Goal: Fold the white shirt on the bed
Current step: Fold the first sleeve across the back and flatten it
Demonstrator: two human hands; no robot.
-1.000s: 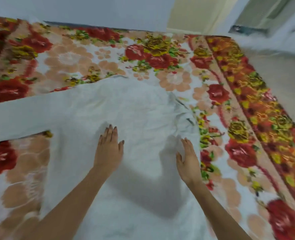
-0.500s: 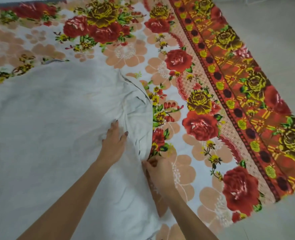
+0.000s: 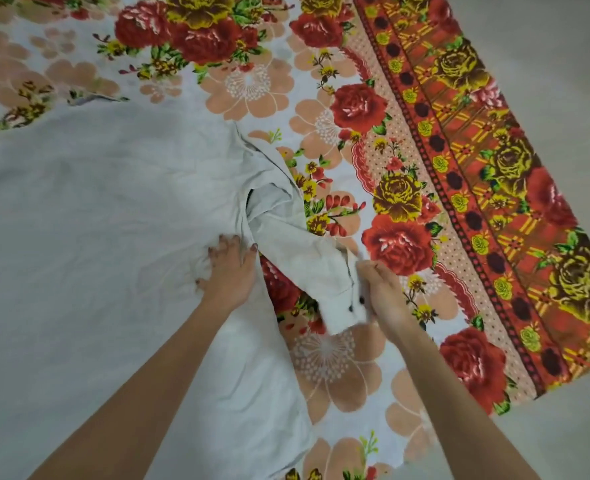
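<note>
The white shirt (image 3: 106, 216) lies spread over the left half of the flowered bed cover (image 3: 390, 140). Its right sleeve (image 3: 307, 258) is pulled out sideways, with two dark buttons showing on the cuff. My right hand (image 3: 383, 292) grips that cuff just above the cover. My left hand (image 3: 227, 271) presses on the shirt's body beside the sleeve's root, its fingers bent into the cloth. The shirt's lower part runs out of view at the bottom left.
The bed cover's red and yellow border (image 3: 515, 188) runs diagonally on the right, and the bed's corner (image 3: 501, 407) ends at the lower right. Bare grey floor (image 3: 563, 64) lies beyond that edge.
My view swung right and down. My right hand took hold of the sleeve cuff and drew the sleeve outward to the right. My left hand shifted to the sleeve's root.
</note>
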